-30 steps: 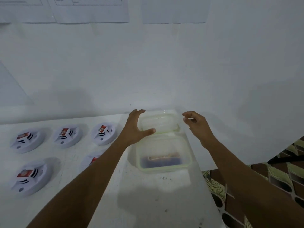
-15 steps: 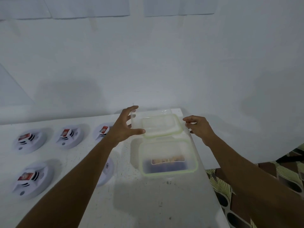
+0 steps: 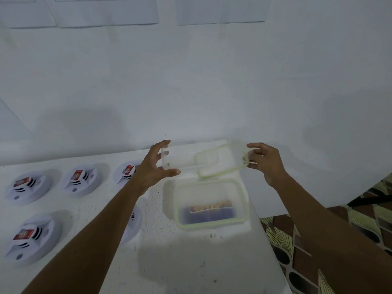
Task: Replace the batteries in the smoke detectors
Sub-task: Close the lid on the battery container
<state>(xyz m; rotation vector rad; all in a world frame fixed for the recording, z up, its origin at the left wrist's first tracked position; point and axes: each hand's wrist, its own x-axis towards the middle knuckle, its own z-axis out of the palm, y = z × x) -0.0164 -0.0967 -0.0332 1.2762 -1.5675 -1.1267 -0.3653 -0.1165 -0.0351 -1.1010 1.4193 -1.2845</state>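
While the lid (image 3: 214, 161) is held in the air, the task stands at its opening stage: stock accessed, no detector serviced as far as can be seen.

Item 1, lid: clear plastic, green seal, tilted, above the far edge of the container (image 3: 176, 204). The left hand (image 3: 156, 166) grips its left end, thumb beneath and fingers over the top edge. The right hand (image 3: 266, 161) pinches its right end with curled fingers.

Item 2, container: clear box, green rim, uncovered, on the right part of the white table (image 3: 180, 262). Inside lie blurred blue and orange batteries (image 3: 209, 210); their count cannot be told.

Item 3, smoke detectors (image 3: 81, 180): five white discs to the left of the box, three in the far row and two in the near row, one largely hidden by the left forearm. The four plainly seen each carry a red-labelled block, probably a fitted battery; none looks swapped. Remaining: set the lid aside, then exchange cells in every unit.

Changes since half a second ago: the lid was held by the left hand alone, low over the box, with the right hand just beside its end; it now sits higher, further right, more tilted, with both hands on it. The container and detectors are unmoved.
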